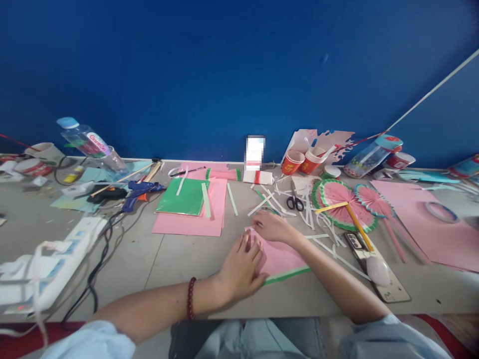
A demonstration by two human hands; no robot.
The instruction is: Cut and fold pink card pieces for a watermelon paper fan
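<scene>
A pink paper sheet with a green strip along its near edge lies on the table in front of me. My left hand rests on the sheet's left side, fingers laid out over the paper. At the far left corner of the sheet is my right hand, its fingers curled and pressed together. What those fingers hold, if anything, is hidden. A bit of white strip shows at that corner, between the two hands. Just beyond my right hand lie loose white paper strips and black-handled scissors.
Left of the sheet are a green paper pack, a blue glue gun and a power strip. Watermelon paper fans, a phone and red paper cups stand or lie to the right. A lit phone leans at the back.
</scene>
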